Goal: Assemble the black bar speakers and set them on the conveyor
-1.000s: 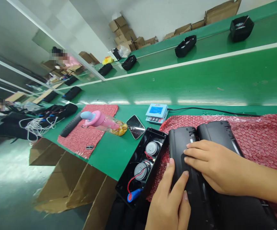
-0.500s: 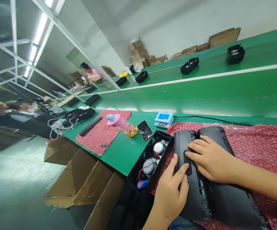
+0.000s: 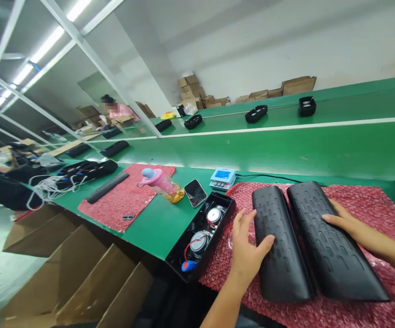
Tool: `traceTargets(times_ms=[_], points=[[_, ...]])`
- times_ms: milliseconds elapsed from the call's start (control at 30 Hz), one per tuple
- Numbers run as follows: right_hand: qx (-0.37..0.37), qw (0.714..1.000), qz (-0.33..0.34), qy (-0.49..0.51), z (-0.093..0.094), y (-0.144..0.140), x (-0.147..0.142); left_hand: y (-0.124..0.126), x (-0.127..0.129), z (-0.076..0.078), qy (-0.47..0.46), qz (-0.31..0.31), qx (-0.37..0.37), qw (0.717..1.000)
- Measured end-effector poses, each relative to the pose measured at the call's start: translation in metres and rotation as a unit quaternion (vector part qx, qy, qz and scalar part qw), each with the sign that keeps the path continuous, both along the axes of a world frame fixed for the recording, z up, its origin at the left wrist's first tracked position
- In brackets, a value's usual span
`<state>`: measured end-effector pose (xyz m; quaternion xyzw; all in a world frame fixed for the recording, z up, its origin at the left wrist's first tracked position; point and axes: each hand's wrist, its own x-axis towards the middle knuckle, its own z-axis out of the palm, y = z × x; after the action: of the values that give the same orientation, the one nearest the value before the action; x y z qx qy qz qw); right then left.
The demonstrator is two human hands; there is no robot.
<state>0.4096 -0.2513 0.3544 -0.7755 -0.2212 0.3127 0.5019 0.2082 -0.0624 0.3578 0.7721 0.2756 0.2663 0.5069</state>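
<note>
Now that the left shell and right shell, both at four o'clock in view, show grooved faces instead of smoother ones, turning them over looks done, with the left hand spread-fingered at the first and the right hand on the second, its fingers' grip unclear.

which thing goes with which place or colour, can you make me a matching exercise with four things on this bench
Column one:
1. black covers
2. light blue box
3. bottle
4. open black case

Column two:
A. pink, with a pale blue tip on its top
B. side by side, patterned faces up, on red bubble wrap
C. has round silver parts inside
D. has a lit blue screen and a black cable

Right pairs: 1-B, 2-D, 3-A, 4-C
</note>
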Motion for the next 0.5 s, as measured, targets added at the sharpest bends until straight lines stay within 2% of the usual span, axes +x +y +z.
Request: traceTargets(times_ms=[67, 133, 200, 267, 400, 500], points=[[0.023, 0.998, -0.003, 0.067, 0.001, -0.009, -0.003, -0.010, 0.014, -0.011, -0.030, 0.011, -0.161, 0.986], [0.043, 0.994, -0.012, 0.104, 0.004, -0.012, -0.007, -0.020, 0.025, -0.015, -0.065, -0.012, -0.355, 0.933], [0.062, 0.987, -0.026, 0.149, 0.008, -0.010, -0.012, -0.026, 0.030, -0.012, -0.075, -0.039, -0.470, 0.879], [0.081, 0.976, -0.037, 0.198, 0.012, -0.007, -0.016, -0.028, 0.031, -0.004, -0.066, -0.047, -0.500, 0.862], [0.108, 0.959, -0.045, 0.259, 0.016, -0.005, -0.019, -0.028, 0.026, 0.011, -0.048, -0.033, -0.513, 0.856], [0.111, 0.960, -0.020, 0.257, 0.015, -0.012, -0.016, -0.031, 0.022, 0.018, -0.045, -0.022, -0.514, 0.856]])
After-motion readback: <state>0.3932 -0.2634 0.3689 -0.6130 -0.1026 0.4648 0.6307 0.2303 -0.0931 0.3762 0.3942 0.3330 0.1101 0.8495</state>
